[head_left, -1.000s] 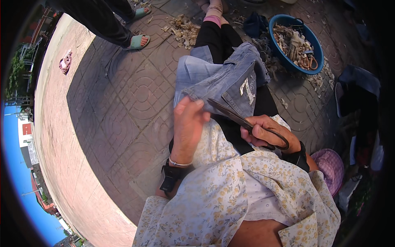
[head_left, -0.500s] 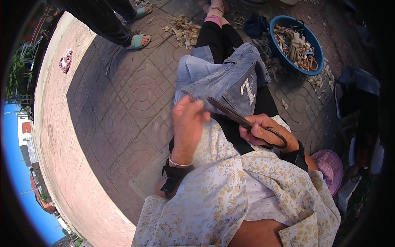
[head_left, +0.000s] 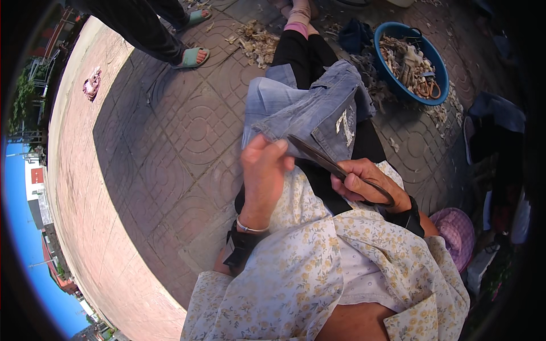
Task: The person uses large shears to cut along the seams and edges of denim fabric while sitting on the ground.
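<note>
As the left hand [head_left: 264, 173] pinches faded denim [head_left: 335, 108] lying just ahead, the right hand [head_left: 375, 184] grips scissors [head_left: 320, 157]. They slant forward-left, toward the pinch.

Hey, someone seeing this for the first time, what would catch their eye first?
Probably the dark scissors in the right hand's grip, mid-picture, pointing over the faded denim garment on the lap. Next, the blue tub heaped with pale scraps at upper right. Along the left, bright sunlit paving curves down beside the shade.
</note>
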Available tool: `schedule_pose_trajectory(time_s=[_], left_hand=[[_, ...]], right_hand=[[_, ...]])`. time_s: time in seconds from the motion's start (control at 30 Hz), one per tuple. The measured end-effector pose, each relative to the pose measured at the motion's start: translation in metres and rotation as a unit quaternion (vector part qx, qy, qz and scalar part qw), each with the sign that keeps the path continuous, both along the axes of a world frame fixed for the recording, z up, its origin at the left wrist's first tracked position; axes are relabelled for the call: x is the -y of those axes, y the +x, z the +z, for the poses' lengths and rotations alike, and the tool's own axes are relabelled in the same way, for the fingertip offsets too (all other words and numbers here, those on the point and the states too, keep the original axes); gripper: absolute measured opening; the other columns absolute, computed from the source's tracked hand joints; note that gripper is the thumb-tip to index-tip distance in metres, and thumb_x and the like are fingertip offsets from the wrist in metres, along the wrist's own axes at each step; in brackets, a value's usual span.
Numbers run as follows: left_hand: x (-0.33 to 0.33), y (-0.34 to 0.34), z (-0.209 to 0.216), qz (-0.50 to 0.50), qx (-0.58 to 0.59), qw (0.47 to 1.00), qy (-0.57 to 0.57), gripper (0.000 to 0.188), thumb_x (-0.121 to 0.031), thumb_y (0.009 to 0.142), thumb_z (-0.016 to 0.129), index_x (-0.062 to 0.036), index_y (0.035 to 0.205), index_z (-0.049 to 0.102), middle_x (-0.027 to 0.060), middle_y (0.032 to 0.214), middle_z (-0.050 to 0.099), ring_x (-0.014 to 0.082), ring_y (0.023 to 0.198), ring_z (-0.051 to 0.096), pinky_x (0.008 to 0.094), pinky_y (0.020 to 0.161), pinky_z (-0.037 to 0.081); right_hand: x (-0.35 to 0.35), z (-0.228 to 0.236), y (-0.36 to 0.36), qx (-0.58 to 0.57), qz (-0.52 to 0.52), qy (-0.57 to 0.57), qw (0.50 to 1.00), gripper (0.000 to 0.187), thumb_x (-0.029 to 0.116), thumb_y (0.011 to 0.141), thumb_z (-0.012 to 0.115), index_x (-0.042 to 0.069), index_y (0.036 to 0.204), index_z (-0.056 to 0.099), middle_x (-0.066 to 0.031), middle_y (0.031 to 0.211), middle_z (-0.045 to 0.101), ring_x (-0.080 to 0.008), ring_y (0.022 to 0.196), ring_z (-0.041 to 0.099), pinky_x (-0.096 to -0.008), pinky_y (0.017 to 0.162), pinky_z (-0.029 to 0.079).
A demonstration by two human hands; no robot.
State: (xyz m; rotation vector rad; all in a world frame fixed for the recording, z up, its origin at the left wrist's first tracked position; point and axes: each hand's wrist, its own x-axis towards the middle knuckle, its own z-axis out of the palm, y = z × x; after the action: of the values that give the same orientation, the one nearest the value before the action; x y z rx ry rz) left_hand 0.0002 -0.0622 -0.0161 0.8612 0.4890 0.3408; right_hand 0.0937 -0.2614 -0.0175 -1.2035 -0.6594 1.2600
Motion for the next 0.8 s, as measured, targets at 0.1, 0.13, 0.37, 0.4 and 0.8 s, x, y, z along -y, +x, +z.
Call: schedule_pose_trajectory(time_s=[0.1, 0.13, 0.37, 0.4, 0.8], left_hand=[[0.006, -0.001, -0.003, -0.038, -0.019, 0.999, 0.001, 0.017, -0.005, 0.082, 0.057, 0.0018, 0.097, 0.058, 0.0048, 0.083, 0.062, 0.0101, 0.060, 0.050, 0.0227, 0.059, 0.043], [0.020, -0.006, -0.009, -0.070, -0.035, 0.997, 0.005, 0.017, -0.005, 0.082, 0.057, 0.0018, 0.097, 0.058, 0.0049, 0.083, 0.062, 0.0102, 0.060, 0.050, 0.0228, 0.059, 0.043], [-0.007, -0.001, -0.002, -0.035, 0.007, 0.999, -0.021, 0.019, -0.007, 0.081, 0.056, 0.0008, 0.098, 0.058, 0.0041, 0.086, 0.062, 0.0117, 0.064, 0.051, 0.0248, 0.059, 0.042], [-0.006, -0.002, -0.003, -0.032, 0.003, 0.999, -0.023, 0.018, -0.007, 0.081, 0.056, 0.0005, 0.098, 0.059, 0.0040, 0.087, 0.062, 0.0115, 0.064, 0.052, 0.0245, 0.059, 0.042], [-0.002, -0.003, -0.012, -0.014, -0.034, 0.997, -0.073, 0.019, -0.006, 0.082, 0.060, -0.0045, 0.100, 0.055, 0.0015, 0.086, 0.061, 0.0087, 0.062, 0.050, 0.0224, 0.057, 0.040]], right_hand=[[-0.005, 0.001, -0.001, 0.023, -0.013, 0.001, 1.000, 0.047, 0.050, 0.094, 0.048, 0.005, 0.080, 0.052, 0.0058, 0.063, 0.041, -0.0029, 0.054, 0.038, -0.0209, 0.046, 0.029], [-0.007, 0.002, -0.001, 0.031, -0.015, 0.001, 0.999, 0.047, 0.049, 0.094, 0.048, 0.006, 0.079, 0.052, 0.0057, 0.063, 0.041, -0.0029, 0.054, 0.038, -0.0211, 0.046, 0.029], [-0.004, 0.006, 0.001, -0.023, -0.046, 0.021, 0.998, 0.051, 0.055, 0.092, 0.048, 0.005, 0.084, 0.052, 0.0040, 0.065, 0.041, -0.0025, 0.053, 0.034, -0.0198, 0.045, 0.025], [-0.001, 0.004, 0.001, -0.026, -0.055, 0.017, 0.998, 0.052, 0.056, 0.091, 0.048, 0.005, 0.085, 0.053, 0.0038, 0.066, 0.041, -0.0024, 0.053, 0.034, -0.0196, 0.045, 0.025], [0.010, 0.014, 0.005, -0.064, -0.003, -0.050, 0.997, 0.054, 0.058, 0.090, 0.051, 0.004, 0.090, 0.055, 0.0023, 0.073, 0.046, -0.0015, 0.059, 0.037, -0.0164, 0.049, 0.027]])
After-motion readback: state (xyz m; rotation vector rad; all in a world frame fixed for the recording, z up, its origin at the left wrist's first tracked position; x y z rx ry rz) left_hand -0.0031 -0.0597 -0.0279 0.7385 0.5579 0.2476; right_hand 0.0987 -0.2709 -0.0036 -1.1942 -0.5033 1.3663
